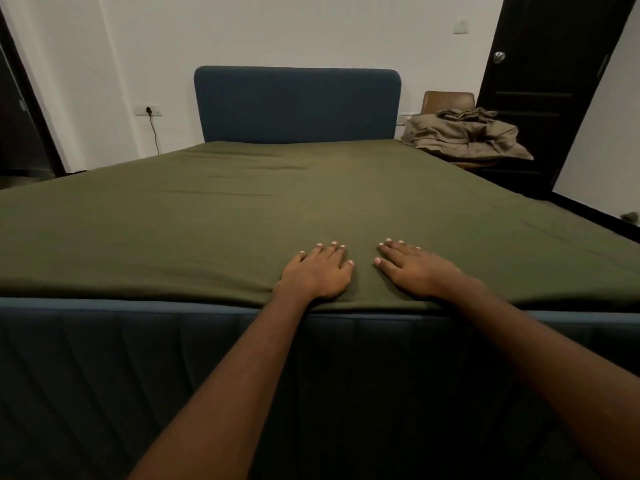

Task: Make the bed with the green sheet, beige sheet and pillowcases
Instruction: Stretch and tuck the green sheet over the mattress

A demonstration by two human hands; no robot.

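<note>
We see the olive-green cotton sheet (277, 209) spread flat over the whole mattress, a few shallow wrinkles near the head end, its near edge lying along the top of the dark blue padded bed frame (138, 358). Left hand (317, 271) rests palm down on the green sheet just inside the foot edge, fingers straight and slightly spread, gripping nothing. Right hand (414, 268) lies just beside it, apart, also flat on the sheet, fingers extended, holding nothing. Dark blue upholstered rectangular headboard (297, 103) stands against the white wall. The crumpled beige fabric pile (467, 136), sheet and pillowcases not separable for us, sits on a brown chair (446, 100) at the far right of the bed, near the dark wooden door (540, 81).
</note>
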